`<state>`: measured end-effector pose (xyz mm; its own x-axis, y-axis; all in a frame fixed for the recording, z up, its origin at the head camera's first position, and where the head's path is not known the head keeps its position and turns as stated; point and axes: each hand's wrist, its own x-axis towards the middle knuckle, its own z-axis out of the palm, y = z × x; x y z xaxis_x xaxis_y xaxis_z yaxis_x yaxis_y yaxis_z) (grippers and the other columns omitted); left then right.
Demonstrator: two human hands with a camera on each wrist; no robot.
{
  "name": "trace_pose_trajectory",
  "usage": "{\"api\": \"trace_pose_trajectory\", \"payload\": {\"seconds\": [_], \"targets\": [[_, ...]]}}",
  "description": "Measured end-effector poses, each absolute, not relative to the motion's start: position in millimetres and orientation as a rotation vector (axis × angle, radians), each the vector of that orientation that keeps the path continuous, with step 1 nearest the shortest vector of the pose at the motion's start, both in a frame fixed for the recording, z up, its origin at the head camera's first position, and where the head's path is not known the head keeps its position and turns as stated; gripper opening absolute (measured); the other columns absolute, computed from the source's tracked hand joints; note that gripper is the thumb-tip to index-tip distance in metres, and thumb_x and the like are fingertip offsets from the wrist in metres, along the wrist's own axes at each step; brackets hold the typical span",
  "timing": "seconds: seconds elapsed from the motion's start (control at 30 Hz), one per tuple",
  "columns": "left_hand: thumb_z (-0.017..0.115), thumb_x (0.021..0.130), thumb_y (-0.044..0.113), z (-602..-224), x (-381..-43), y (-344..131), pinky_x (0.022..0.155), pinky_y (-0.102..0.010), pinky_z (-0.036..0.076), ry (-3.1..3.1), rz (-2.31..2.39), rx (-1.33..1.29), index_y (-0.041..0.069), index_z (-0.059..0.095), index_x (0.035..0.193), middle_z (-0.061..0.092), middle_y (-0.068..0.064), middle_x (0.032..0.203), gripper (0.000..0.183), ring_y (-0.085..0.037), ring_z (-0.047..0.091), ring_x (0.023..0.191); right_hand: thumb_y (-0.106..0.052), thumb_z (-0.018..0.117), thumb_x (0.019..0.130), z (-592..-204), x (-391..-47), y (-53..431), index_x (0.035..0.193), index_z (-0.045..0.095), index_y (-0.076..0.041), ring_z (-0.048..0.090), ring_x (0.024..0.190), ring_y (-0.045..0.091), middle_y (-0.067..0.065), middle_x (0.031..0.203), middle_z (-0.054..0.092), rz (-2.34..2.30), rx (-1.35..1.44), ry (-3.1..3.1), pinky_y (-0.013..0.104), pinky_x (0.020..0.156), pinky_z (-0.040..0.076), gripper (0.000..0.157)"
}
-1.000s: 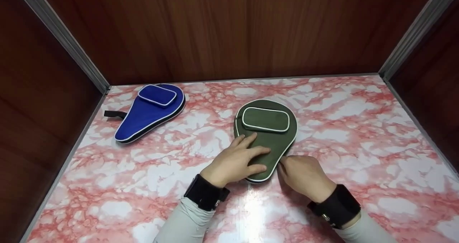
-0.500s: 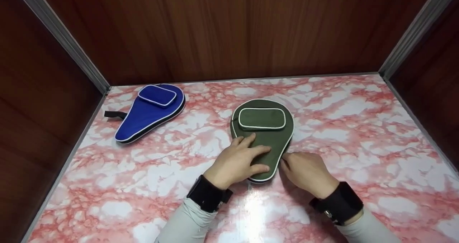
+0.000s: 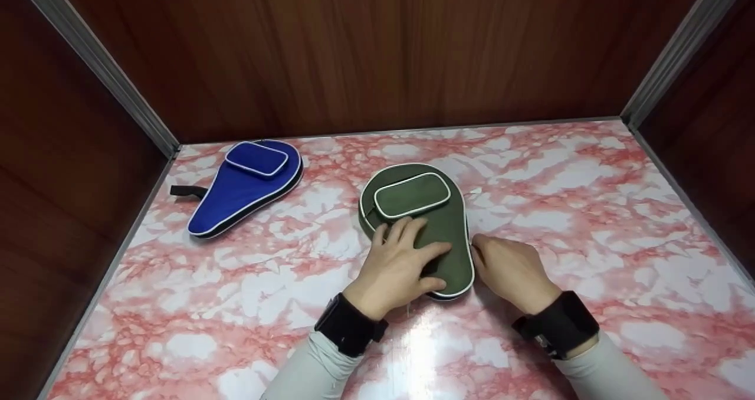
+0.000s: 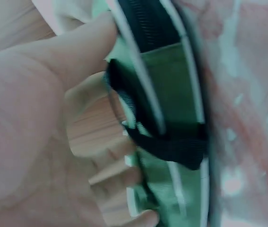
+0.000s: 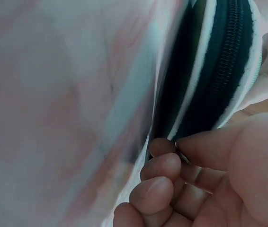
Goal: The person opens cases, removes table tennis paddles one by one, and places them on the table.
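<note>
A green table tennis bat case (image 3: 445, 235) with white piping and a raised pocket lies on the table, its wide end away from me. Across its narrower part rests my left hand (image 3: 396, 267), fingers spread on the fabric. My right hand (image 3: 513, 270) is at the case's right edge, thumb and index finger pinching the zipper pull, which is mostly hidden by the fingers. The right wrist view has the closed zipper teeth (image 5: 228, 47) running up from those fingertips. A black strap (image 4: 172, 149) shows along the side in the left wrist view.
A blue bat case (image 3: 236, 193) of the same shape, with a black strap, lies at the back left. The pink and white marbled table (image 3: 590, 211) is walled by dark wood panels (image 3: 377, 52) at the back and both sides.
The green case has turned, its wide end swinging left and its narrow end right. My right hand has moved slightly forward along the edge; my left hand has shifted a little right with the case.
</note>
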<state>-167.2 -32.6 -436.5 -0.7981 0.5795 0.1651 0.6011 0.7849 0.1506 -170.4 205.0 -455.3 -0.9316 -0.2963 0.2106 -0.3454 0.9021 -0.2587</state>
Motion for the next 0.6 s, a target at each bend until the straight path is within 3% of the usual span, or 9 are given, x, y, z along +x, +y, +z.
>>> {"api": "trace_pose_trajectory", "payload": {"seconds": [0.13, 0.6], "targets": [[0.078, 0.098, 0.054, -439.0, -170.3, -33.6, 0.123, -0.064, 0.035, -2.913, -0.364, -0.979, 0.036, 0.065, 0.155, 0.045, -0.013, 0.171, 0.061, -0.038, 0.037, 0.160, -0.015, 0.068, 0.106, -456.6, -170.4, 206.7, 0.079, 0.058, -0.013, 0.066, 0.062, 0.032, 0.004, 0.065, 0.057, 0.432, 0.520, -2.883, 0.055, 0.055, 0.051, 0.028], [0.076, 0.101, 0.051, -439.9, -172.2, -37.1, 0.122, -0.061, 0.038, -2.890, -0.371, -1.000, 0.037, 0.065, 0.155, 0.047, -0.012, 0.170, 0.057, -0.037, 0.041, 0.158, -0.014, 0.070, 0.104, -451.3, -161.5, 207.0, 0.081, 0.064, -0.013, 0.068, 0.064, 0.036, 0.007, 0.067, 0.064, 0.326, 0.602, -2.904, 0.056, 0.056, 0.053, 0.024]]}}
